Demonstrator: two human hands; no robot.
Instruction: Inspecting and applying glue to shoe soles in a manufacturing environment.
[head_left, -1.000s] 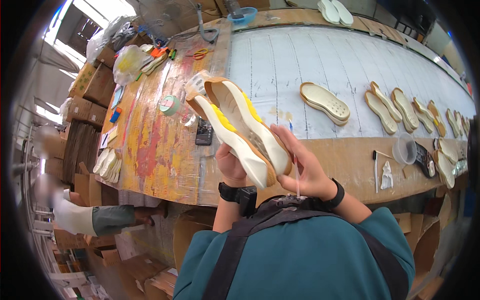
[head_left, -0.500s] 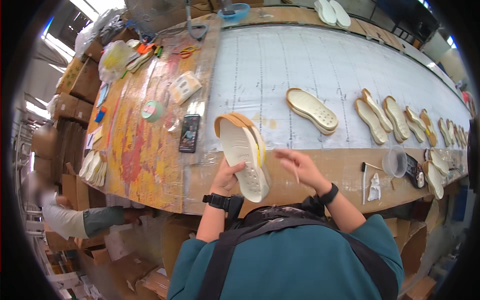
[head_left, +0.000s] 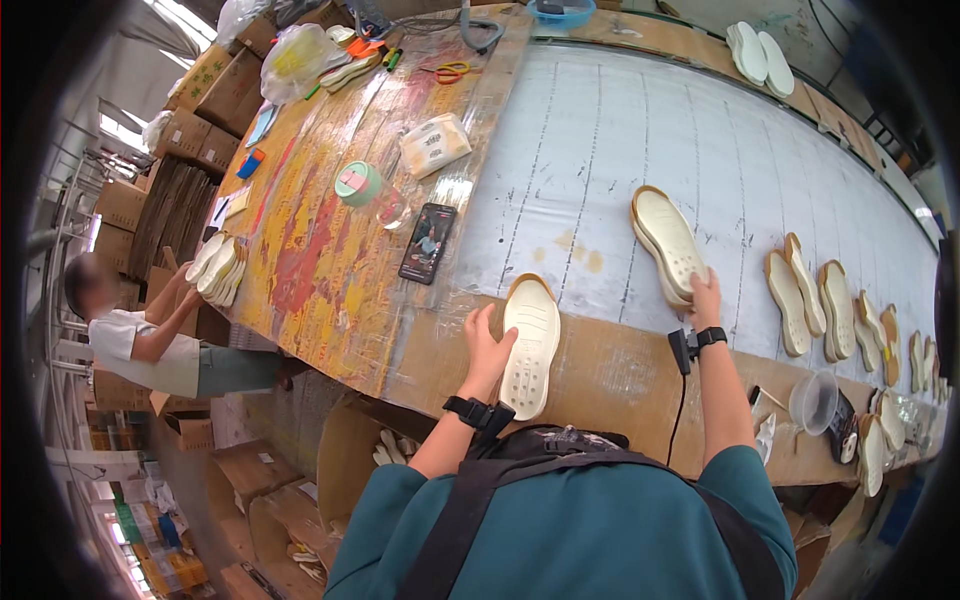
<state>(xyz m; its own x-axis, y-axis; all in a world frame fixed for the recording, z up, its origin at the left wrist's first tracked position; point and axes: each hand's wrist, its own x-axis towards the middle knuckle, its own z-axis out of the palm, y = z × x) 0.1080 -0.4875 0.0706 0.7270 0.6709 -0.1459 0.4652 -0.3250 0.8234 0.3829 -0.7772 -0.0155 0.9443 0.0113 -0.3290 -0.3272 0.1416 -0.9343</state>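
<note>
A cream shoe sole (head_left: 532,345) with a tan rim at its toe lies at the table's near edge, toe pointing away from me. My left hand (head_left: 487,352) rests against its left side, thumb at the sole's edge and fingers spread. Farther right, my right hand (head_left: 704,300) grips the near end of a pair of stacked soles (head_left: 665,240), cream with tan toe rims, on the white sheet. My right fingertips are partly hidden by the soles. How many soles lie under the one by my left hand I cannot tell.
More soles (head_left: 788,300) run along the right. A clear plastic cup (head_left: 813,400) stands near the right front. Left lie a phone (head_left: 427,243), a tissue pack (head_left: 435,145), a bottle (head_left: 372,190) and scissors (head_left: 450,72). At far left a co-worker (head_left: 140,340) handles stacked soles (head_left: 217,268).
The soles in my left hand have come down to the table edge and that grip has loosened. My right hand has moved right and taken hold of another pair. The view has shifted.
</note>
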